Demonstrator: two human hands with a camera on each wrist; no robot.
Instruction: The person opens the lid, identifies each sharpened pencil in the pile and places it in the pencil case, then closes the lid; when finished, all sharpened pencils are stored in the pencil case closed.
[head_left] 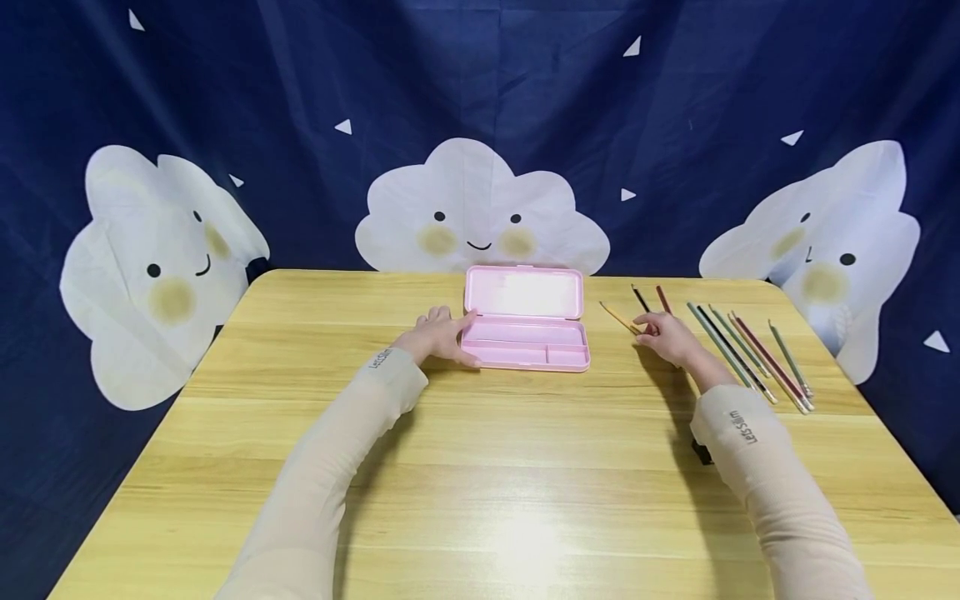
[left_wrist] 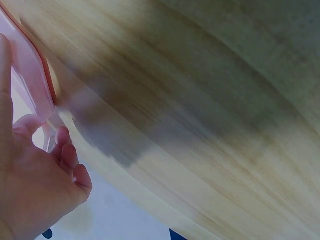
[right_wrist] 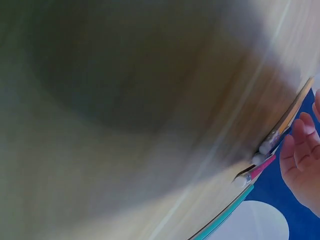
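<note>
A pink pencil case (head_left: 517,366) lies with its lid (head_left: 524,293) raised and no pencils in its compartments. My left hand (head_left: 435,336) grips its left end, thumb at the front corner and a finger by the hinge. In the left wrist view the other fingers are loosely bent beside the case. To the right, my right hand (head_left: 666,337) hovers with fingertips right by a yellow pencil (head_left: 617,317). The right wrist view shows its fingers (right_wrist: 301,145) relaxed close to that pencil. A black pencil (head_left: 640,297) and a red pencil (head_left: 663,298) are partly hidden behind this hand.
Several green, dark and red pencils (head_left: 757,346) lie in a loose group right of my right hand. The wooden table (head_left: 480,467) ends just behind the case, against a dark blue curtain (head_left: 480,75) with white clouds.
</note>
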